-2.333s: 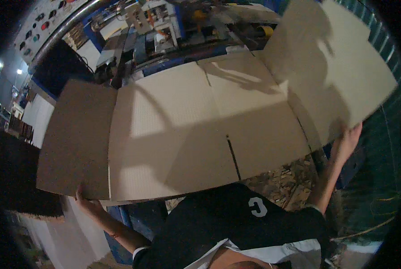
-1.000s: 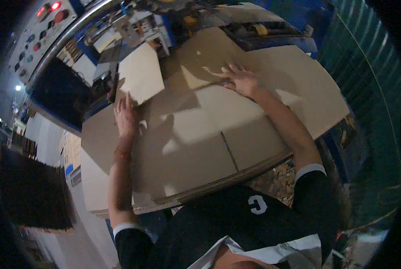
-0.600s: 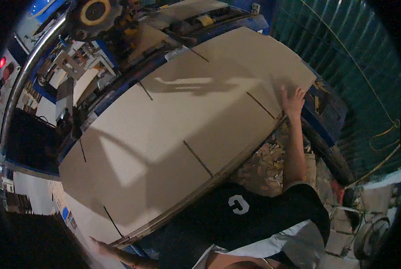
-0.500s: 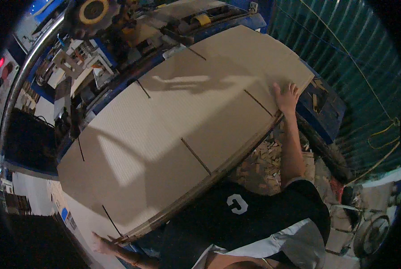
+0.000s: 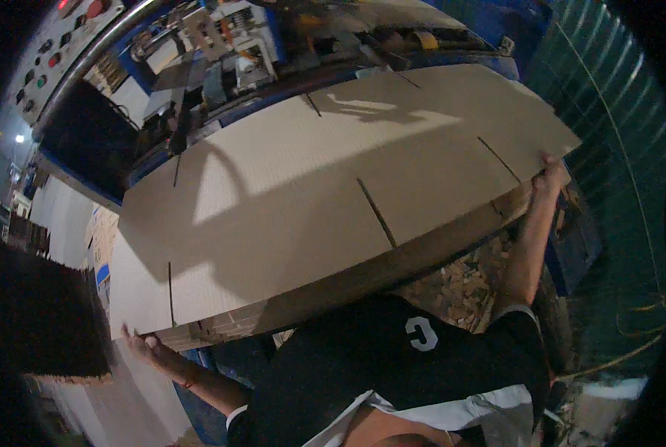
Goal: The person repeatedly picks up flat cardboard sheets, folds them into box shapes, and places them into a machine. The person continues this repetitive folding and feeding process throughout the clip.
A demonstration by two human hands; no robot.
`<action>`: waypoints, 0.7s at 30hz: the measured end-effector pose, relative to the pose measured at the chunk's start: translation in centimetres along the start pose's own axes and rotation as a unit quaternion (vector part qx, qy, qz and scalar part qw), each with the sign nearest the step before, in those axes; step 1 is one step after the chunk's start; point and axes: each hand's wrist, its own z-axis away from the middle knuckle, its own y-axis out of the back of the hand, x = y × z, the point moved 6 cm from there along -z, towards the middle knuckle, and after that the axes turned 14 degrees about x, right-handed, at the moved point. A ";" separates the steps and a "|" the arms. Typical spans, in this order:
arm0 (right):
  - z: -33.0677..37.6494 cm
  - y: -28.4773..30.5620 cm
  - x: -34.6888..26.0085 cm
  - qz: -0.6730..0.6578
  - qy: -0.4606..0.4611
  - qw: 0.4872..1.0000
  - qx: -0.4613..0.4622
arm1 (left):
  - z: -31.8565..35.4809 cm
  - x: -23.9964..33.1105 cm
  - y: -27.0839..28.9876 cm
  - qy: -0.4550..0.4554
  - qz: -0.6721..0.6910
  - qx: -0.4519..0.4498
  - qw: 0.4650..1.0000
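Observation:
A wide sheet of tan corrugated cardboard (image 5: 310, 201) with several dark slots cut in from its long edges lies in front of me. Under its near edge shows a stack of more cardboard sheets (image 5: 392, 272). My left hand (image 5: 145, 349) grips the sheet at its near left corner, fingers curled at the edge. At the near right corner my right hand (image 5: 550, 177) is closed on the edge, thumb side uppermost. The underside of the sheet and the fingertips beneath it are hidden.
Beyond the sheet stands a blue machine (image 5: 333, 67) with metal parts. A curved metal rail (image 5: 94, 56) and a button panel (image 5: 53, 56) are at upper left. Cardboard scraps (image 5: 452, 290) lie below on the right. Green corrugated wall (image 5: 608, 149) and a yellow rope (image 5: 608, 365) are at right.
My right hand has gone from lying spread on top of the sheet to gripping its right corner. My left hand has closed on the left corner. The view has turned and shifted.

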 end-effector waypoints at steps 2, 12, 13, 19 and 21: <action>3.0 -1.9 -3.2 0.008 0.034 0.991 -0.132 | -0.8 -2.1 -0.5 0.104 0.036 -0.038 0.993; 32.0 1.8 -5.7 0.212 0.483 0.640 -0.559 | 11.2 6.0 -8.7 -0.009 -0.136 -0.236 0.962; 32.8 1.6 -4.8 0.222 0.500 0.599 -0.585 | 12.9 7.2 -11.1 -0.099 -0.180 -0.345 0.916; 34.9 -0.9 -2.3 0.246 0.494 0.478 -0.684 | 18.9 8.5 -17.5 -0.302 -0.286 -0.589 0.693; 34.9 -1.7 -2.0 0.252 0.502 0.445 -0.698 | 19.4 7.8 -17.9 -0.314 -0.310 -0.612 0.656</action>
